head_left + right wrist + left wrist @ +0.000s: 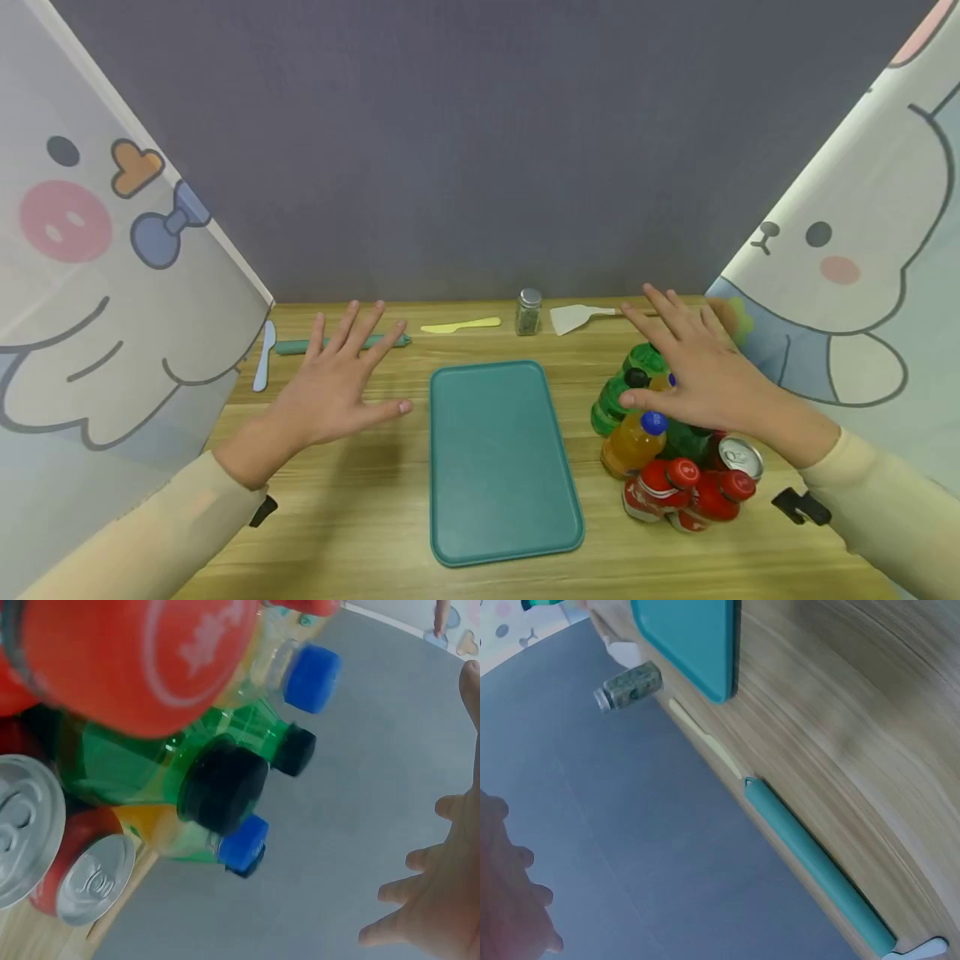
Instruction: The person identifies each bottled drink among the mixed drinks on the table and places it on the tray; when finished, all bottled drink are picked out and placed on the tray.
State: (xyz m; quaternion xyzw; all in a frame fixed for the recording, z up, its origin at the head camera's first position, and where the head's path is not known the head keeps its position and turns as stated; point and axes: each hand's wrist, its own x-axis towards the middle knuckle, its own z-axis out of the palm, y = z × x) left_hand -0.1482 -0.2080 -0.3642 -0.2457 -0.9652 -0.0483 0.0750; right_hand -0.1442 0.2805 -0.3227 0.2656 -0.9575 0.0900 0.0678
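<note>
My left hand [333, 383] is held over the left of the table with its fingers spread, holding nothing. Behind its fingers lies a long teal rolling-pin-like cylinder [817, 862]. On the other side my right hand [697, 367] spreads its fingers above a cluster of drinks and partly covers them. Among these are red-capped bottles [660, 489], an orange drink bottle with a blue cap [633, 443], green bottles [609, 407] and soda cans [94, 881]. Between the hands a teal tray [502, 467] lies flat with nothing on it.
Along the back edge are a light blue knife [264, 357], a yellow knife [461, 326], a shaker jar with a metal cap [528, 312] and a white spatula [573, 317]. A grey wall [480, 150] rises behind the table, with cartoon-printed panels [90, 308] at both sides.
</note>
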